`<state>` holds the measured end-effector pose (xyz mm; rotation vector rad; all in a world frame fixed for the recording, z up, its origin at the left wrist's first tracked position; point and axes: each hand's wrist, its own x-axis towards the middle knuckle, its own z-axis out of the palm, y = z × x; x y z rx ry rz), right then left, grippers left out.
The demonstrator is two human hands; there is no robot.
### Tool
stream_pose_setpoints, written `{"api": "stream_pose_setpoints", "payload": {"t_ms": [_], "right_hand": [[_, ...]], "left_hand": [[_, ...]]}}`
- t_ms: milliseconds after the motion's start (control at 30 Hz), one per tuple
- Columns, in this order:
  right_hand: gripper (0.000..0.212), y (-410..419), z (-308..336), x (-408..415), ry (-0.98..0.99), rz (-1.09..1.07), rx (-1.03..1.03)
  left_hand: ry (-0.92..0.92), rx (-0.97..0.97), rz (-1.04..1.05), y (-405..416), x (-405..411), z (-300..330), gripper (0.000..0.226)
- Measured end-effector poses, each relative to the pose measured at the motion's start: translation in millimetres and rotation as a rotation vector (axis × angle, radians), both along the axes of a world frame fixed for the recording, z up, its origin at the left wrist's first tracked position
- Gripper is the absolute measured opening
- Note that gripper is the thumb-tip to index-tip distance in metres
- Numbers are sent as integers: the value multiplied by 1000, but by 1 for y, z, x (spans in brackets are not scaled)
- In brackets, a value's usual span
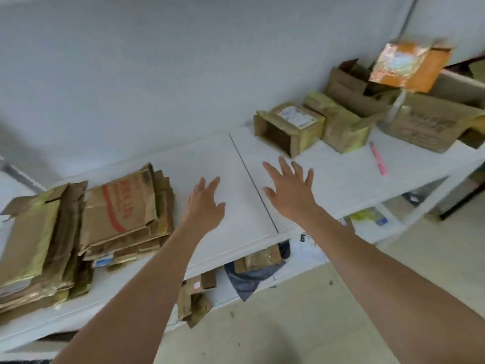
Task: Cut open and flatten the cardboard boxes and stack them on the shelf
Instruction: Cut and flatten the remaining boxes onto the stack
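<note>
While both arms are reaching out over the white shelf [225, 164], the thing that matters is lying ahead and to the right — a small cardboard box [288, 127] with a shipping label on top, sitting on its side with its open end facing the person. Its long axis is running away from that open mouth toward the wall, angled a little rightward. The right hand [291, 190] is hovering nearer to it, its fingers [284, 165] pointing almost at the box's near corner but not touching; the left hand [204, 203] is hanging farther back, between the box and the flattened stack [126, 214] at the left end of the shelf.

Both hands are spread wide, fingers apart and fairly straight, holding nothing and touching nothing that I can make out. A pink cutter [378, 158] is lying on the shelf off to the right, beyond the right hand and near more unflattened boxes [367, 109] — so the right hand looks better placed for either.
</note>
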<state>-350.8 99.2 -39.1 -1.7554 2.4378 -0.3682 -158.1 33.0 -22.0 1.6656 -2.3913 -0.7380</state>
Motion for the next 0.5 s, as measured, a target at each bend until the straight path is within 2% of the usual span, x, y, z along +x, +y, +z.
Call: {"api": "stream_pose_setpoints", "payload": {"t_ms": [133, 300, 400, 500], "right_hand": [[60, 25, -11, -88, -81, -124, 38], [60, 18, -39, -155, -178, -214, 32], [59, -1, -71, -180, -221, -242, 26], [58, -17, -111, -198, -258, -264, 8]], "left_hand": [[-4, 42, -68, 7, -87, -4, 68], [-26, 18, -90, -22, -166, -11, 64], [27, 57, 10, -54, -212, -24, 60], [237, 131, 212, -86, -255, -42, 59]]}}
